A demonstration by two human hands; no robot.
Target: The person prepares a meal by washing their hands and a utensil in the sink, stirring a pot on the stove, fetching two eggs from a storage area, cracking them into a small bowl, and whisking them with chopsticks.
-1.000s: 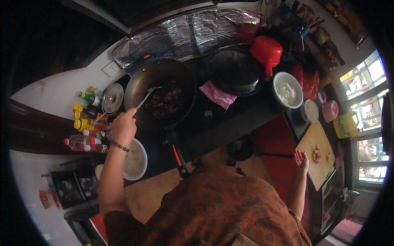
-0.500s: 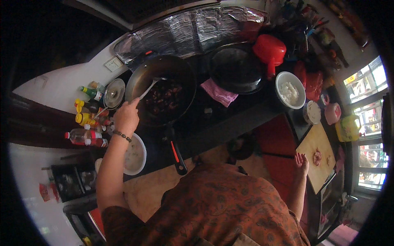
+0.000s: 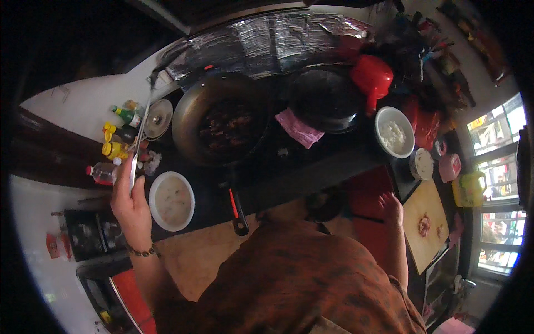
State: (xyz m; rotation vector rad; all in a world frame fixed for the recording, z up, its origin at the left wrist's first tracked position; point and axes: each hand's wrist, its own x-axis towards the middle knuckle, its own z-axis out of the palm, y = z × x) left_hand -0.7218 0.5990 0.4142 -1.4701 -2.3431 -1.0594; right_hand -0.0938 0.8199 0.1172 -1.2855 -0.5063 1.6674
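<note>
My left hand [image 3: 130,203], with a beaded bracelet at its wrist, is closed round the handle of a long metal spatula [image 3: 146,114]. The spatula is raised, its head up near the wall left of the wok. In the wok [image 3: 189,122] lie dark chunks of food [image 3: 225,125], and its handle [image 3: 236,211] points toward me. Beside my left hand stands a white bowl [image 3: 192,203] of cloudy liquid with pieces in it. Off to the right, my right hand [image 3: 392,209] hangs empty with fingers apart, near the wooden cutting board [image 3: 420,245].
Raw meat [image 3: 424,224] lies on the board. A pink cloth [image 3: 299,129] touches a dark covered pan [image 3: 325,103]; a red dipper [image 3: 371,78] sits behind. A bowl of white food [image 3: 395,133] stands at right. Bottles [image 3: 114,149] and a pot lid [image 3: 158,118] line the left side.
My left hand has lifted the spatula out of the wok and moved left and toward me. My right hand has shifted slightly left, away from the cutting board.
</note>
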